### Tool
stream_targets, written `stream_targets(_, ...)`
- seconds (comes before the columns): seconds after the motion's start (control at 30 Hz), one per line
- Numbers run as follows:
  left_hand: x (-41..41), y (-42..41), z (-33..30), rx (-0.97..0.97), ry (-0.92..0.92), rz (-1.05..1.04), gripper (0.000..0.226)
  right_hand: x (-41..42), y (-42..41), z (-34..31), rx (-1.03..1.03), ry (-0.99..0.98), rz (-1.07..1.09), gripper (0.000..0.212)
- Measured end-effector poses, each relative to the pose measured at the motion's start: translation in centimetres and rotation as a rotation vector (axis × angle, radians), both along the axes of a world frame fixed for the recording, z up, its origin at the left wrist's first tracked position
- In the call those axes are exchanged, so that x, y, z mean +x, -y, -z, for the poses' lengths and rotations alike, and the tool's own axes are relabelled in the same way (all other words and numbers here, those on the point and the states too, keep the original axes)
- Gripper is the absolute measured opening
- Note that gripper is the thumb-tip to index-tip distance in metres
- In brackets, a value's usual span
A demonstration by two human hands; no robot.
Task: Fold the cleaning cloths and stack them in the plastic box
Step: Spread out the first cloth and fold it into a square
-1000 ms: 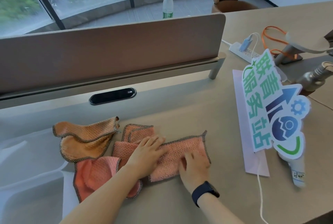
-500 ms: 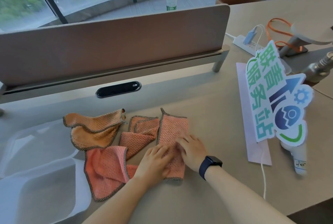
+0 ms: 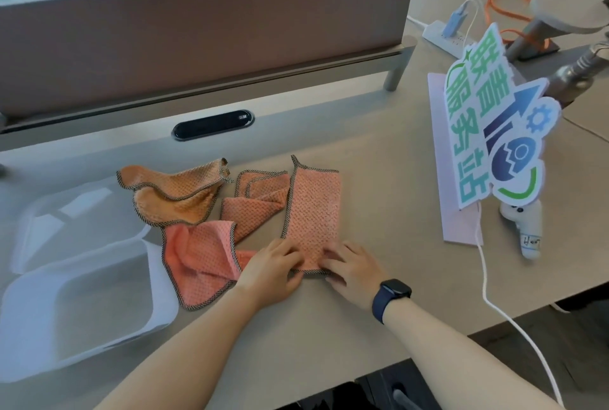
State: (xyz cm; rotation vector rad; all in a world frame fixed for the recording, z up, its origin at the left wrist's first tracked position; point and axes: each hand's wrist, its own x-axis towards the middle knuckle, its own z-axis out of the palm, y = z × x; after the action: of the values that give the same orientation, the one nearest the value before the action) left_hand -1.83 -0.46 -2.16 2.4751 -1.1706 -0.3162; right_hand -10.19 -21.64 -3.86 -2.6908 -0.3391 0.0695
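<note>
I'm looking down on the worktop (image 3: 379, 198), and the folded cloth (image 3: 313, 211) lies as a long narrow strip, its long axis running away from me, tilted a touch to the left at the far end. Its near short edge sits right under my fingers. My left hand (image 3: 273, 269) pinches the near left corner, fingers curled onto the fabric; my right hand (image 3: 352, 269) pinches the near right corner the same way, watch (image 3: 393, 291) on that wrist. Both hands touch the cloth and the worktop.

Just left of the strip lies a second pink cloth (image 3: 255, 198), loosely folded with a corner turned over, touching the strip's left edge. Nearer me and further left, a third pink cloth (image 3: 201, 261) lies crumpled, partly under my left hand. Beyond it sits an orange cloth (image 3: 174, 193), bunched and wavy.

The box (image 3: 79, 297), clear plastic, sits at the left edge of the worktop, apart from the strip, with the third pink cloth just beside its right rim. To the right stands a sign (image 3: 494, 132), well apart from the cloths, with a white cable (image 3: 487, 284) trailing off the worktop.
</note>
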Motion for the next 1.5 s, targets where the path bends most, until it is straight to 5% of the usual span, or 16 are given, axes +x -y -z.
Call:
stream_targets(0.2,-0.9,-0.2,0.1,0.113,-0.017,0.009,0.051,-0.3,-0.8,-0.6,0.067,0.032,0.068,0.011)
stream_targets(0.33,-2.0,0.1,0.0,0.131,0.042,0.003,0.038,-1.1,-1.0,-1.2,0.196,-0.039,0.158,0.031)
stream_targets(0.47,-3.2,0.0,0.0,0.111,0.117,0.002,0.029,-2.2,-0.7,-2.0,0.286,-0.043,0.182,0.025)
stream_targets(0.63,-4.0,-0.2,-0.1,-0.046,0.030,-0.032,0.011,-3.9,0.0,-2.1,0.207,-0.099,0.104,0.042)
stream_targets(0.73,-3.5,0.1,-1.4,-0.130,-0.113,-0.107,0.010,-2.9,0.6,-2.9,0.207,-0.042,0.121,0.026)
stream_targets(0.9,0.5,2.2,-4.1,-0.215,-0.364,-0.369,0.022,2.0,1.6,-4.6,0.277,-0.007,0.357,0.040)
stream_targets(1.0,3.1,3.6,-4.4,-0.254,-0.474,-0.534,0.021,5.6,2.0,-5.3,0.354,-0.094,0.448,0.029)
stream_targets(1.13,5.6,4.7,-3.3,-0.228,-0.467,-0.659,0.021,9.3,2.1,-4.9,0.335,-0.246,0.563,0.004)
stream_targets(1.5,8.6,6.8,0.2,-0.028,-0.392,-0.803,0.034,12.1,2.5,-1.5,0.200,-0.371,0.714,0.019)
